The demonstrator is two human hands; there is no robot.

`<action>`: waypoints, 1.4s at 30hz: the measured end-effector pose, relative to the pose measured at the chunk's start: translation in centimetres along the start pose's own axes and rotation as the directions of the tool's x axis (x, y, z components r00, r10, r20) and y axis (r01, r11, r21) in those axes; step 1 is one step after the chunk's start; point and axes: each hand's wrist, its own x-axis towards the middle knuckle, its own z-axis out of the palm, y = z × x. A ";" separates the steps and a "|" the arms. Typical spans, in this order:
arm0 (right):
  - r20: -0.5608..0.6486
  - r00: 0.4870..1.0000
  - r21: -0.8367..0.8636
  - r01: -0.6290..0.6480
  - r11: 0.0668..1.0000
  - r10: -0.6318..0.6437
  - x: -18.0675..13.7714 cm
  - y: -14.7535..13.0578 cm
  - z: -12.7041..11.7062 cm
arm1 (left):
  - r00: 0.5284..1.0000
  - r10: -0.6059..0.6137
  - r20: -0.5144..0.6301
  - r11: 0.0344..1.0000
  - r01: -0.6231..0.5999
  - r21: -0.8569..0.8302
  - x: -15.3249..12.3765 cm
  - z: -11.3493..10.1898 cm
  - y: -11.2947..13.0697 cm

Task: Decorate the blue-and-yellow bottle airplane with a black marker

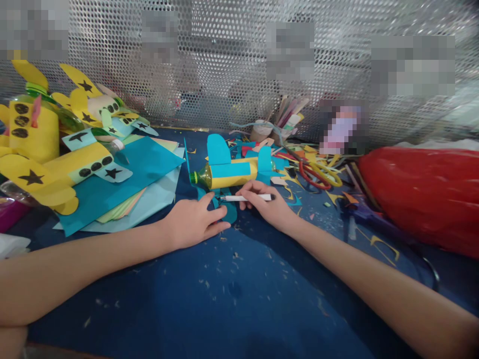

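At the far left, your yellow paper-wrapped bottle planes (62, 167) crowd together, and right of them a stack of coloured paper (149, 154) lies fanned out; those loose sheets would likely slide if brushed.

Next comes your left hand (198, 222), gripping nothing: its fingers are spread and press on the near blue wing (231, 213) of the plane in front of you. That wing looks like thin paper or card, easily bent, so light pressure with flat fingertips should be enough.

Just beyond your hands, mid-table, lies the blue-and-yellow bottle plane (234, 173), its green cap (193, 177) to the left. It is probably very light, and being round it may roll. Take it by the wrapped middle; the upright far wing (219, 149) and the tail pieces (264, 159) would likely crease.

To the right, your right hand (267, 202) pinches a white marker (247, 198), tip pointing left over the near wing. The barrel looks stiff and smooth; hold it close to the tip for control.

Farther right lie scissors (315, 184) and a red bag (422, 199).
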 end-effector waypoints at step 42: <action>0.011 1.000 -0.020 0.008 1.000 -0.008 0.1 0.0 0.1 | 0.999 0.014 -0.031 1.000 -0.015 -0.027 0.0 0.1 -0.1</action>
